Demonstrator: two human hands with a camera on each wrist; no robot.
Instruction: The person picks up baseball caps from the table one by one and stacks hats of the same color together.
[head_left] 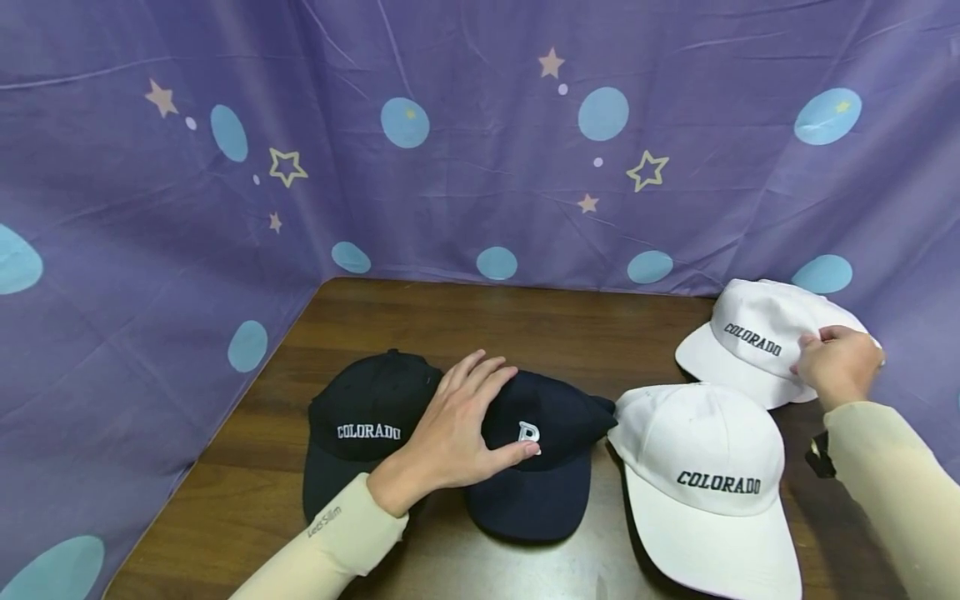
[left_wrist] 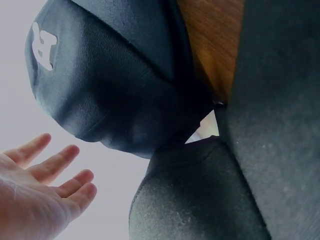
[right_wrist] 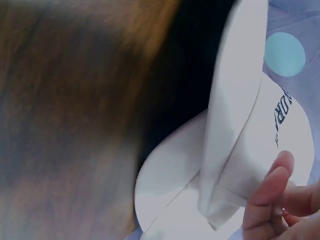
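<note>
My left hand, fingers spread, hovers over the gap between a black cap lettered COLORADO and a navy cap with a white letter on its front. In the left wrist view, the fingers stand apart from the navy cap. My right hand pinches the side of a white COLORADO cap at the far right, thumb on its front. A second white COLORADO cap sits nearer me. Beneath the pinched cap, the right wrist view shows another white curved piece.
The caps stand on a brown wooden table. A purple curtain with stars and blue ovals hangs along its back and left sides. The black cap's brim is partly hidden by my left forearm.
</note>
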